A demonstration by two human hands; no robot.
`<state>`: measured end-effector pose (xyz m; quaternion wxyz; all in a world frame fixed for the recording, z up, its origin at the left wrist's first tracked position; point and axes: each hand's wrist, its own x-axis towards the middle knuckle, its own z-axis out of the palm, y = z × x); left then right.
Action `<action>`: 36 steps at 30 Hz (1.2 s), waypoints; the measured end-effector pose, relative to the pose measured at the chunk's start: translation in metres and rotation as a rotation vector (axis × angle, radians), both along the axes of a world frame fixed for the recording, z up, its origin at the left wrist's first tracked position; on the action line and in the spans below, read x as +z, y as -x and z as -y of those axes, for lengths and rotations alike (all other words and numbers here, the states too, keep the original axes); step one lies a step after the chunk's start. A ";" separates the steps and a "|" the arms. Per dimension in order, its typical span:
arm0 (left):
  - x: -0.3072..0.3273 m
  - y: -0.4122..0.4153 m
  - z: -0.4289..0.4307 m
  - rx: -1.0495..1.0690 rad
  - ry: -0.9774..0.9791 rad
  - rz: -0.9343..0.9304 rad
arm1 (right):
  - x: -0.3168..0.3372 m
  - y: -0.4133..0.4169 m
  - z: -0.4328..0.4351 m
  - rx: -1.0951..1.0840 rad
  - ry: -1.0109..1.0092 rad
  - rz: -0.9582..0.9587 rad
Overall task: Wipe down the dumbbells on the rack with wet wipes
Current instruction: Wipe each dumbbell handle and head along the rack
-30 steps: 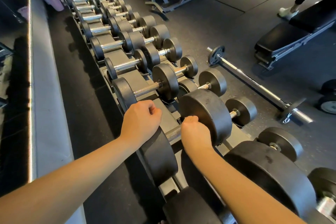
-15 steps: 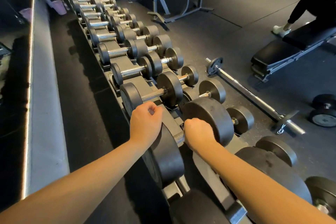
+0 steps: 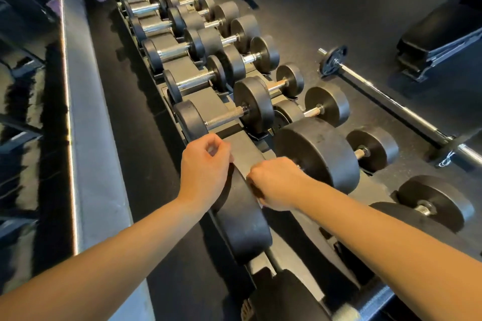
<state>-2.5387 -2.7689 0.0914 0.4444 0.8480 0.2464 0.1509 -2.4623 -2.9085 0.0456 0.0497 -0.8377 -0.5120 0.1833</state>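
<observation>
Hands are laid on one large black dumbbell (image 3: 320,154) that sits in its cradle on the near part of the rack (image 3: 208,101). The left hand (image 3: 206,167) is rested on top of the dumbbell's rear head, at the side nearer the wall, with its fingers curled into a loose fist. Whether anything is held inside that curl cannot be told. The right hand (image 3: 276,185) is closed down into the gap between the two heads, where the handle lies, and the handle itself is covered by it. The knuckles are turned upward, and the hand is set just beside the inner face of the front head.

Just beyond the held dumbbell a smaller one with a knurled metal handle (image 3: 224,118) is seated on the same tier, and further dumbbells (image 3: 161,26) are lined up along the rack into the distance, black heads with chrome handles. A second row of smaller pairs is carried on the lower tier, on the side toward the open room.

On the dark rubber floor (image 3: 326,15) to the right a barbell (image 3: 386,96) is laid at an angle, with a small plate on its far end. A padded bench (image 3: 440,31) is stood well apart from it, at the upper right. Along the left a pale grey ledge (image 3: 88,138) runs beside the rack.
</observation>
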 end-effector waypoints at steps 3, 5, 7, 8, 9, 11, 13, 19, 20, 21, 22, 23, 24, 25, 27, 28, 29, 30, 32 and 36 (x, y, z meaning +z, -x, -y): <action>0.000 -0.001 -0.001 -0.033 -0.006 -0.037 | 0.002 -0.023 0.001 -0.190 0.075 0.005; 0.002 -0.003 -0.003 -0.062 -0.031 -0.071 | -0.003 -0.029 0.001 -0.355 -0.074 -0.211; 0.005 -0.009 -0.008 -0.150 -0.075 -0.146 | -0.002 -0.033 -0.001 -0.502 -0.282 -0.421; 0.009 -0.014 -0.012 -0.217 -0.090 -0.190 | 0.001 -0.034 -0.003 -0.568 -0.380 -0.540; 0.013 -0.022 -0.016 -0.290 -0.103 -0.232 | 0.006 -0.037 -0.005 -0.628 -0.474 -0.661; 0.022 -0.040 -0.025 -0.399 -0.056 -0.306 | 0.017 -0.044 -0.011 -0.752 -0.647 -0.879; 0.032 -0.063 -0.030 -0.428 0.108 -0.385 | 0.026 -0.052 -0.018 -0.837 -0.763 -0.986; 0.025 -0.130 -0.086 -0.571 0.097 -0.497 | 0.032 -0.085 -0.052 -0.895 -0.762 -1.091; 0.024 -0.143 -0.100 -0.614 0.027 -0.522 | 0.030 -0.094 -0.056 -0.939 -0.758 -1.057; 0.023 -0.157 -0.115 -0.644 -0.054 -0.530 | 0.028 -0.104 -0.058 -1.016 -0.763 -0.960; 0.021 -0.171 -0.130 -0.648 -0.127 -0.518 | 0.026 -0.116 -0.060 -1.102 -0.775 -0.806; 0.019 -0.183 -0.144 -0.634 -0.175 -0.506 | 0.022 -0.127 -0.062 -1.174 -0.786 -0.626; 0.017 -0.195 -0.157 -0.620 -0.186 -0.505 | 0.018 -0.140 -0.065 -1.225 -0.783 -0.456; 0.014 -0.206 -0.167 -0.625 -0.178 -0.516 | 0.015 -0.152 -0.068 -1.253 -0.754 -0.330; 0.003 -0.227 -0.173 -0.713 -0.177 -0.566 | 0.010 -0.175 -0.082 -1.251 -0.672 -0.242; -0.005 -0.234 -0.170 -0.777 -0.184 -0.601 | 0.005 -0.184 -0.091 -1.224 -0.642 -0.273; -0.014 -0.240 -0.166 -0.827 -0.197 -0.633 | 0.000 -0.193 -0.100 -1.189 -0.622 -0.327; -0.025 -0.244 -0.161 -0.854 -0.217 -0.650 | -0.006 -0.198 -0.110 -1.149 -0.615 -0.382; -0.047 -0.248 -0.154 -0.842 -0.269 -0.627 | -0.023 -0.201 -0.124 -1.088 -0.607 -0.414; -0.069 -0.248 -0.143 -0.738 -0.257 -0.579 | -0.043 -0.203 -0.128 -1.098 -0.592 -0.317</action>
